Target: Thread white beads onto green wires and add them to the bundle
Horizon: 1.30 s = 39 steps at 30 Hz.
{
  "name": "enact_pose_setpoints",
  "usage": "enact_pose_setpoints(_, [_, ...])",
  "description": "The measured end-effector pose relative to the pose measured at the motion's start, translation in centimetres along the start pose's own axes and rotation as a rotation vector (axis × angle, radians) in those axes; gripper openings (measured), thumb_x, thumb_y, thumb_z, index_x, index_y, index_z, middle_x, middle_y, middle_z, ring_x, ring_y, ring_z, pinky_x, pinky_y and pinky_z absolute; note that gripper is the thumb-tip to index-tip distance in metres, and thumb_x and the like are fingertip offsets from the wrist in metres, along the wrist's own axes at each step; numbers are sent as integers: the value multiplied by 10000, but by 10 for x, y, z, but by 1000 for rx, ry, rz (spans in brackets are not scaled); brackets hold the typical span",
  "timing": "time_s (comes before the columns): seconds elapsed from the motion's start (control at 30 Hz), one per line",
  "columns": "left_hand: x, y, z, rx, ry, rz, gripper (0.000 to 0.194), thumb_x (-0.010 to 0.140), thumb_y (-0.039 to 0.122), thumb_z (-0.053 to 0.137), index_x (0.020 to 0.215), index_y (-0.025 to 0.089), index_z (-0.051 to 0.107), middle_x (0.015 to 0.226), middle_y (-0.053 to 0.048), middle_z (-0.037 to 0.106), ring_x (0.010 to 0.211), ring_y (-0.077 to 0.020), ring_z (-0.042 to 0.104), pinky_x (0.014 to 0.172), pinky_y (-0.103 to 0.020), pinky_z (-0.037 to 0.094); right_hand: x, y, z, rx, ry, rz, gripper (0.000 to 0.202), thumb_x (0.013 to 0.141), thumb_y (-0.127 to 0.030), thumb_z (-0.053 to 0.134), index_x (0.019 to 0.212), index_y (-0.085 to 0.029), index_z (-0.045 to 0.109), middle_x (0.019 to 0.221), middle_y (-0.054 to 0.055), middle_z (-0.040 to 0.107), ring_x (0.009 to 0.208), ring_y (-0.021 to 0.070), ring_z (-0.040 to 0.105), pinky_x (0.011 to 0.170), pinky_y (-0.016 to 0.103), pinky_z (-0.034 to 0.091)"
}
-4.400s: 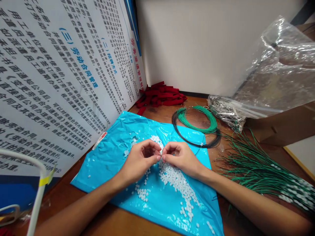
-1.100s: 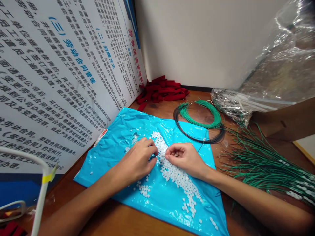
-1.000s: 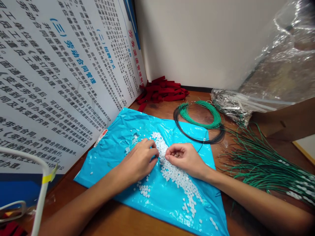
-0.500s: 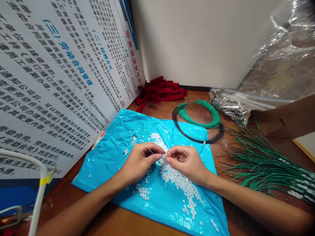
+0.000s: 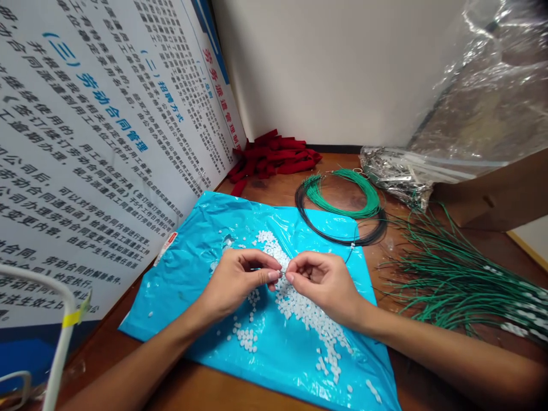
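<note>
Over a blue plastic bag, my left hand and my right hand meet almost fingertip to fingertip, both closed in a pinch. A short bit of thin dark wire shows between the fingertips; most of it is hidden, and I cannot make out whether a bead is on it. Small white beads lie scattered on the bag under and around both hands. Beyond my right hand, a dark strand with a few white beads sticks up over the bag's edge.
Coils of green wire and black wire lie behind the bag. Green strands with white beads spread at right, near a cardboard box and a bag of metal clips. Red strips sit by a printed board.
The view has shifted slightly, so the scene sits a little farther left. Both hands keep their pinch, with the fingertips closely together and a bit of dark wire now showing between them.
</note>
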State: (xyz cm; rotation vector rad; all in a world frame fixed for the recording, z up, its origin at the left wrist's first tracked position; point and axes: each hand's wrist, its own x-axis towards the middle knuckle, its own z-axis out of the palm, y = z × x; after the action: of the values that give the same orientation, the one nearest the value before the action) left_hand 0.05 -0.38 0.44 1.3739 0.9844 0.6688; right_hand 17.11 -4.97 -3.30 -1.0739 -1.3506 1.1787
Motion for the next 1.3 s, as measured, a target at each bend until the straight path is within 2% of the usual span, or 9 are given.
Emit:
enact_pose_setpoints(0.7, [-2, 1, 1, -11, -35, -10, 85, 679, 158, 738, 732, 116, 687, 673, -31, 671, 596, -124, 587, 575, -233, 459, 1, -1, 0, 14, -22, 21, 47, 769, -165, 606, 735, -147, 632, 650, 7, 608, 571, 99, 517, 497, 216, 386])
enact_pose_setpoints(1.3, [-3, 1, 2, -29, -47, -24, 81, 698, 178, 733, 731, 117, 693, 653, -26, 659, 579, -113, 563, 576, -230, 444, 0, -1, 0, -117, 9, -67, 68, 776, -173, 587, 724, -152, 624, 654, 13, 602, 562, 103, 502, 498, 220, 395])
